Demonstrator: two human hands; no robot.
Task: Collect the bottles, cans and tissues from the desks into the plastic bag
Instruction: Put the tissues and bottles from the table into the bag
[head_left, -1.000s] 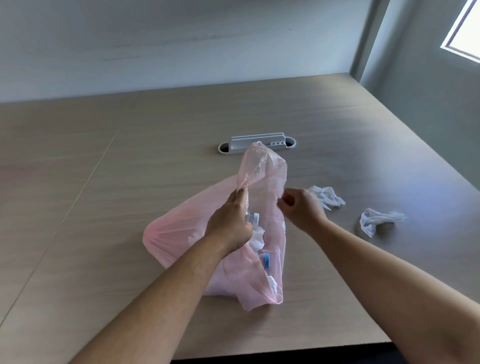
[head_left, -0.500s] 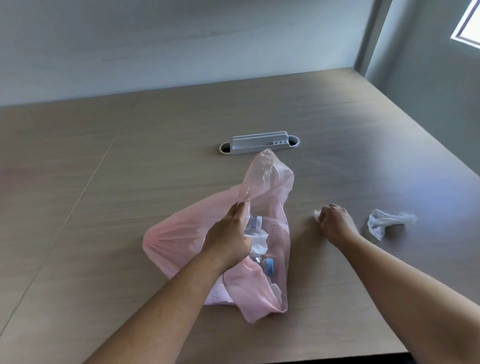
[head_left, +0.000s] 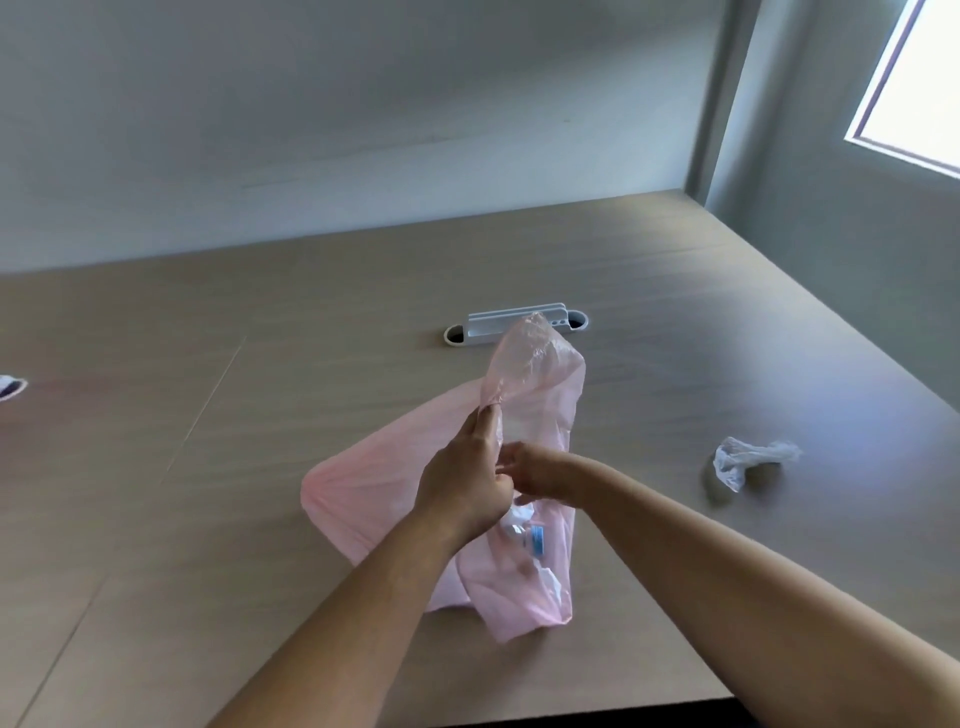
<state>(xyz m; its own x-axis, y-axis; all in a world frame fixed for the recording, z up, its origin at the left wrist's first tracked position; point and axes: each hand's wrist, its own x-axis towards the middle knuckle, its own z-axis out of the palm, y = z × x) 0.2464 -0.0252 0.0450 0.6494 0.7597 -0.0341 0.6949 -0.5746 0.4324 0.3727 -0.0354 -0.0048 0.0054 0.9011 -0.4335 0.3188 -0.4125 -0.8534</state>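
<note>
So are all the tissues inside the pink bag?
No, one crumpled white tissue lies on the desk, to the right of the pink bag.

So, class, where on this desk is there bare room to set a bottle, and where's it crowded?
Bare: wooden desk left of the pink plastic bag, and the strip between bag and crumpled white tissue. Crowded: mid-desk, where left hand and right hand meet at the bag's mouth.

Your plastic bag lies on the desk before you, a bottle in it, your left hand and right hand together at its mouth, a tissue well to its right, the cable port just behind it.
</note>
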